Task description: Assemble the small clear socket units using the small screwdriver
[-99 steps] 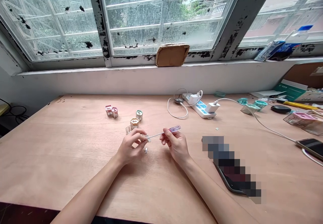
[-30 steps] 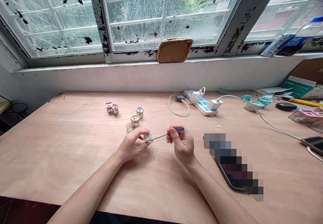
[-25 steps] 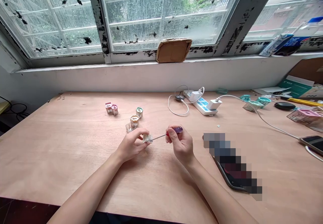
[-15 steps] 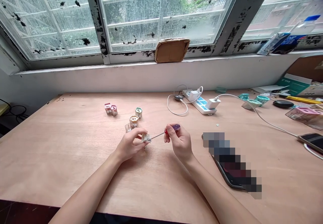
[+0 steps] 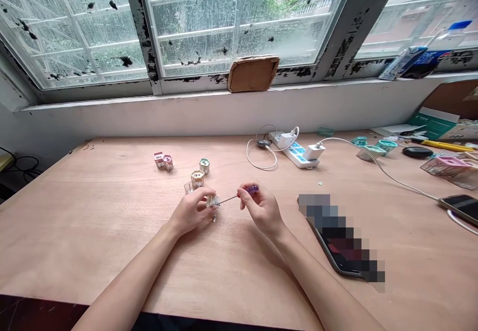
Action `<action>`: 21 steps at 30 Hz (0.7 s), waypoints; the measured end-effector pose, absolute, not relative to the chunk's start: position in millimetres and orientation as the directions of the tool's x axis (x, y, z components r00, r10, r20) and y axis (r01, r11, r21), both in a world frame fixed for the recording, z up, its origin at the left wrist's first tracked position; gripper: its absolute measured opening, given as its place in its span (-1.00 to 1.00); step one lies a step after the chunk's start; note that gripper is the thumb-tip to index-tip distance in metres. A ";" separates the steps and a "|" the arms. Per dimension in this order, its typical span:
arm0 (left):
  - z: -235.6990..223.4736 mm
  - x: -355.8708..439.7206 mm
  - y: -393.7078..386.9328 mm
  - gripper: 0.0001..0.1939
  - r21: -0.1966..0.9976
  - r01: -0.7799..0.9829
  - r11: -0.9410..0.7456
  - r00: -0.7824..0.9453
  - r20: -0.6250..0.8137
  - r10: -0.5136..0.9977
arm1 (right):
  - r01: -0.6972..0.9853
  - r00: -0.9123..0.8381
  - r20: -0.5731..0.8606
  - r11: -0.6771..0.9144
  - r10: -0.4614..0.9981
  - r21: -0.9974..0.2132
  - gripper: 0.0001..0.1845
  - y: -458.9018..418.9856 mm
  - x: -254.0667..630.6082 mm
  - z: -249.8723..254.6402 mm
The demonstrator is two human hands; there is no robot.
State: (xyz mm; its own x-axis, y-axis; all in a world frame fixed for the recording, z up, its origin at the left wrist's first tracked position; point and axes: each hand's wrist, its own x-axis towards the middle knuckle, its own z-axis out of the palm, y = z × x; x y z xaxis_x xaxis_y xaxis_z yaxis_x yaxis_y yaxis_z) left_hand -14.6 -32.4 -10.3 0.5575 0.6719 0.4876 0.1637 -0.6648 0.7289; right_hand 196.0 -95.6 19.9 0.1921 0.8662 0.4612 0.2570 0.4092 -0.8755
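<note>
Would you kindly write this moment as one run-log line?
left hand: holding small pale piece | right hand: holding screwdriver, tip at the piece | nearby: orange-rimmed hexagonal container | farther back: power strip

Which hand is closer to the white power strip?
Right. The right hand is in front of the power strip, somewhat left of it; the left hand is much farther left.

The left fingers [image 5: 205, 192] partly hide the pale piece [image 5: 212, 201]; pixelation covers much of the black phone [image 5: 339, 263].
</note>
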 end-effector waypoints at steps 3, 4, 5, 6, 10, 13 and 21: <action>-13.4 -14.7 -29.8 -0.72 0.749 0.178 -0.638 0.555 0.459 0.694 | 0.303 0.197 0.479 0.412 0.855 -0.859 -0.65 -94.1 195.9 17.3; -14.4 -14.9 -28.8 -0.71 0.748 0.189 -0.637 0.556 0.453 0.697 | 0.329 0.206 0.493 0.415 0.845 -0.848 -0.66 -93.3 196.3 16.1; -15.2 -15.1 -27.7 -0.71 0.742 0.202 -0.639 0.558 0.448 0.698 | 0.362 0.212 0.509 0.417 0.834 -0.834 -0.68 -92.4 197.0 15.1; -15.7 -15.5 -26.7 -0.71 0.734 0.218 -0.644 0.561 0.446 0.698 | 0.403 0.211 0.526 0.417 0.824 -0.815 -0.70 -91.4 198.1 14.2; -14.4 -16.7 -24.6 -0.73 0.655 0.294 -0.696 0.585 0.453 0.673 | 0.546 0.110 0.506 0.373 0.856 -0.750 -0.73 -88.7 204.6 14.8; -12.1 -16.8 -24.9 -0.75 0.616 0.329 -0.716 0.587 0.460 0.666 | 0.552 0.038 0.437 0.346 0.899 -0.759 -0.83 -88.4 210.0 18.8; -15.3 -16.5 -23.0 -0.73 0.613 0.340 -0.713 0.564 0.475 0.676 | 0.619 -0.007 0.398 0.316 0.917 -0.719 -0.78 -89.6 217.8 24.2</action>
